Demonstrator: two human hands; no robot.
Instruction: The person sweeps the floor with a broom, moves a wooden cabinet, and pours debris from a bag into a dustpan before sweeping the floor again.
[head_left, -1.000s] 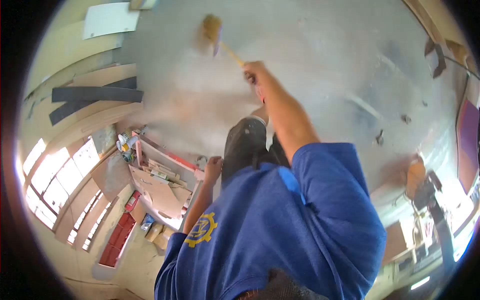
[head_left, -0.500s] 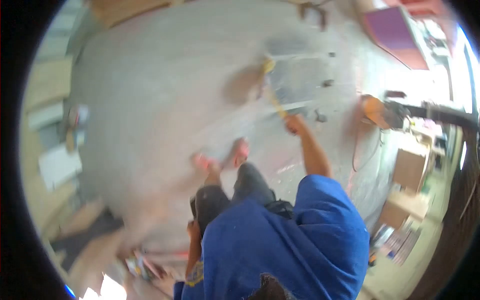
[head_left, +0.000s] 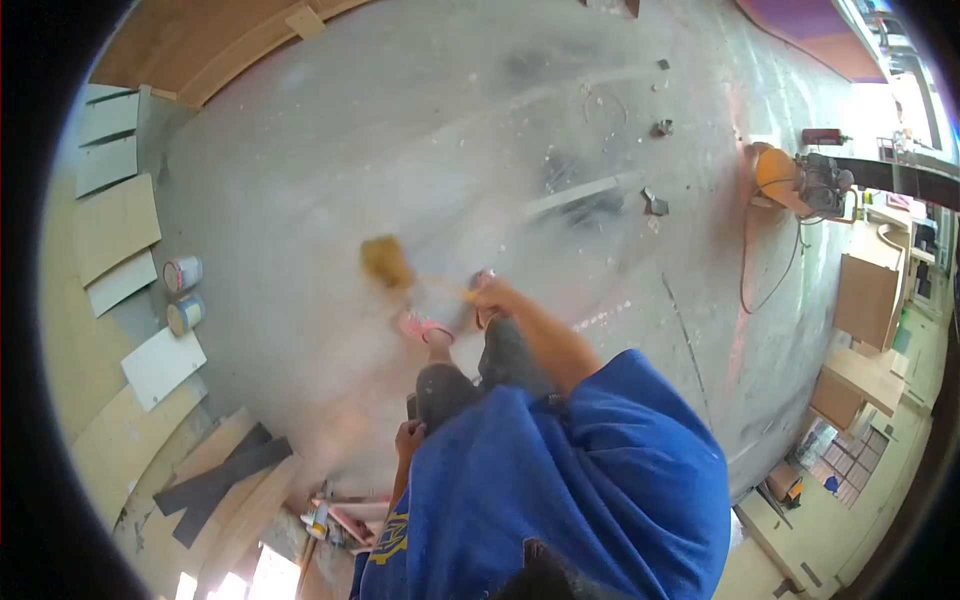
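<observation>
From the head camera I see the floor [head_left: 330,140] spread out below me, grey concrete with a pale haze of dust over much of it. My right hand [head_left: 492,294] is closed round the handle of a brush [head_left: 386,262], arm stretched forward and down. The brush head is blurred and sits on or just above the floor, just beside my pink-shod feet [head_left: 425,326]. My left hand [head_left: 409,438] hangs low by my left leg, against the dark trousers; I cannot tell whether it is open or curled, and it seems to hold nothing.

As I judge it, the sweeping is partway along. The stretch to the left of the feet looks fairly bare, but scraps [head_left: 655,203] and a pale streak of debris lie farther out toward the floor's right side, with more bits near its far edge. So that part is left to do.

Along the floor's left edge lie flat boards [head_left: 115,225] and two cans [head_left: 183,291] close together. Near the right edge stands an orange machine [head_left: 785,180] with a cable trailing across the floor.
</observation>
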